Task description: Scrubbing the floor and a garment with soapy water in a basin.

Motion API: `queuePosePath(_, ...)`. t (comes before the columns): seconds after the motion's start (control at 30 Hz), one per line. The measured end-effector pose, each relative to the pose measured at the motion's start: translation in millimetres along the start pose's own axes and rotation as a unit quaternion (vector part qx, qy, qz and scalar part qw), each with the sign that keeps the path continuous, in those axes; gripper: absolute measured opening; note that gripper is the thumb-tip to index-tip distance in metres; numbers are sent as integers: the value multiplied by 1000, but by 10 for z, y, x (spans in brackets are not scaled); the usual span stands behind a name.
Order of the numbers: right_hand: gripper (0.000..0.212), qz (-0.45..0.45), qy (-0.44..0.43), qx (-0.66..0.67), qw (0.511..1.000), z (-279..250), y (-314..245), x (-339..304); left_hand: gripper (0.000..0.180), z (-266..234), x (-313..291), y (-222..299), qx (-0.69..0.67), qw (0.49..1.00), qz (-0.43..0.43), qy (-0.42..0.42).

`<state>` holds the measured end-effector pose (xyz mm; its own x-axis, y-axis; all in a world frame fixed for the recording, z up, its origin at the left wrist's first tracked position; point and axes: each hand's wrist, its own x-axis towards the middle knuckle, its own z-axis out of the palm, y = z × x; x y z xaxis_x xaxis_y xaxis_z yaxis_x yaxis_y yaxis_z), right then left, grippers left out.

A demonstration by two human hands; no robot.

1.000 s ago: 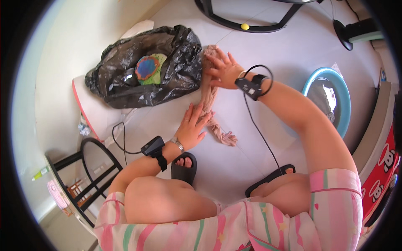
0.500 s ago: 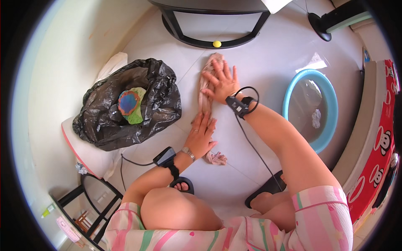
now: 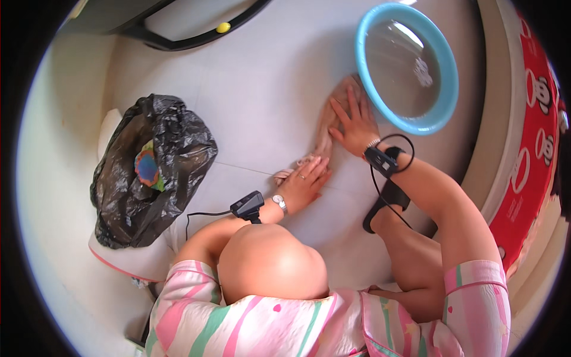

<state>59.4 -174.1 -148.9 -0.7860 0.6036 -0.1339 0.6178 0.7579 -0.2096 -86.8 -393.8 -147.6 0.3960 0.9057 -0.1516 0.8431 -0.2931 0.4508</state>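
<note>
A long, damp-looking pinkish-beige cloth [image 3: 325, 135] lies stretched on the pale tiled floor, its far end beside a light blue basin [image 3: 360, 50]. My right hand [image 3: 358, 126] rests flat on the far part of the cloth, fingers spread, close to the basin's rim. Nearer to me, my left hand [image 3: 303, 183] lies palm down over the bunched near end, fingers stretched out. Neither hand grips the cloth; part of it is hidden under them. Murky grey water [image 3: 398, 80] fills the basin, with some whitish foam on it.
On the left stands a bin lined with a black plastic bag [image 3: 184, 143], holding colourful scraps. A curved black furniture base [image 3: 196, 43] with a small yellow ball [image 3: 223, 27] is at the far left. A red printed cover [image 3: 523, 172] hangs along the right side.
Both hands and the cloth have shifted rightward across the floor, up to the basin. The view has turned to the right, and the small bunched cloth end now shows by my left hand.
</note>
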Motion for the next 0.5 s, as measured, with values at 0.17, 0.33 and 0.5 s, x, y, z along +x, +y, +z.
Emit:
queuePosePath(0.17, 85, 112, -60, 4, 992, 8, 48, -1316, 57, 422, -141, 410, 67, 978, 195, -32)
queuePosePath(0.33, 94, 153, -129, 30, 979, 12, -18, -1741, 53, 413, -128, 441, 27, 962, 253, -94)
queuePosePath(0.5, 101, 118, -161, 62, 978, -178, 171, -1569, 57, 403, -240, 205, 68, 977, 196, -56)
